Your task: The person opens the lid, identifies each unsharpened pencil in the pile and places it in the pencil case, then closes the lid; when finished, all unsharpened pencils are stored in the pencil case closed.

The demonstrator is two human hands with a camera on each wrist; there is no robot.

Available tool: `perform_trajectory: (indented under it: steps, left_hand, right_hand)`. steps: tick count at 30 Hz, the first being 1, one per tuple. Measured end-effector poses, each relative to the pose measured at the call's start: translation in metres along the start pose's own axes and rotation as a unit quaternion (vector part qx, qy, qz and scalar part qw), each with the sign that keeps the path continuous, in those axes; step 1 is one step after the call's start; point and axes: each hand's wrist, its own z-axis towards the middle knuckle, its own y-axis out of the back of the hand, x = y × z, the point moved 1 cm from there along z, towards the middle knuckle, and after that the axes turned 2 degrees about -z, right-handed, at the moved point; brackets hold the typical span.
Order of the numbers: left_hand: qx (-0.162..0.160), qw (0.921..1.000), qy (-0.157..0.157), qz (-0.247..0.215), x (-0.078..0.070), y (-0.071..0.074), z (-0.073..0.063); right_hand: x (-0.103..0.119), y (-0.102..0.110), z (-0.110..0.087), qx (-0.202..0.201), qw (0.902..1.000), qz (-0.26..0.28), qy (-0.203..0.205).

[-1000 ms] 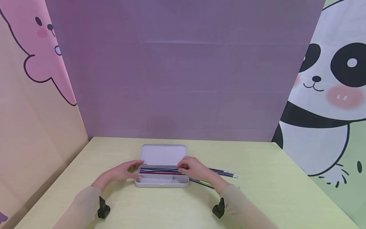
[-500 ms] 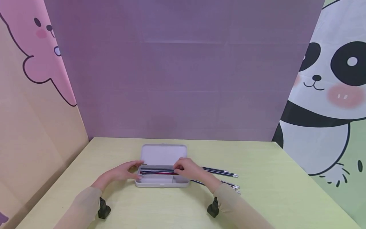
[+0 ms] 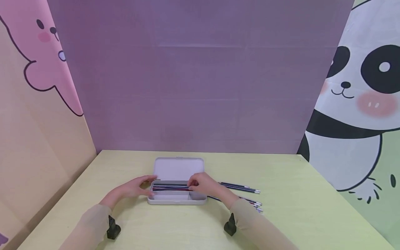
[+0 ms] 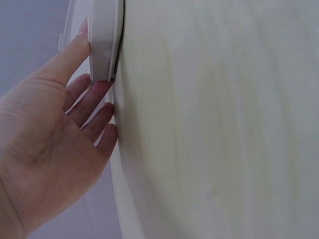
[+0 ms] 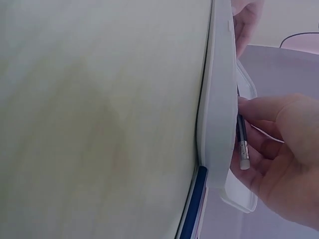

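Observation:
A white pencil case [image 3: 176, 202] lies with its lid [image 3: 178, 168] raised behind it. Several dark pencils and a red one rest in its long back compartment. My left hand [image 3: 133, 187] holds the case's left end, thumb at the rim and fingers around the corner; the left wrist view shows the thumb [image 4: 75, 54] pressing on the edge. Over the right part of the back compartment, my right hand [image 3: 204, 184] pinches a dark pencil [image 5: 241, 129] by its eraser end. That pencil's other end slants into the case.
Right of the case, several dark pencils [image 3: 240, 188] lie on the table [image 3: 300, 208], white ends pointing right. A nearer group of pencils [image 3: 253, 202] is partly hidden behind the right forearm. A purple backdrop [image 3: 200, 86] stands at the table's far edge.
My right hand has moved left with the pencil, which has sunk lower into the back compartment. The left hand has stayed on the case's left end.

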Motion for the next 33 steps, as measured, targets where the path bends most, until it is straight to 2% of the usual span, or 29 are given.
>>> perform_trajectory:
  steps: [20,26,33]
  left_hand:
    - [-0.008,0.9999,0.011,0.001,0.0,-0.002,0.001]
    - [-0.01,0.9999,0.01,0.006,0.0,-0.002,0.001]
    - [-0.005,0.9997,0.005,0.024,-0.004,0.0,-0.001]
  right_hand:
    - [0.002,0.001,-0.001,-0.008,1.0,0.001,-0.001]
    - [0.002,0.007,-0.004,-0.011,0.9999,0.0,-0.012]
    - [-0.002,0.015,-0.01,-0.019,0.9985,0.018,-0.048]
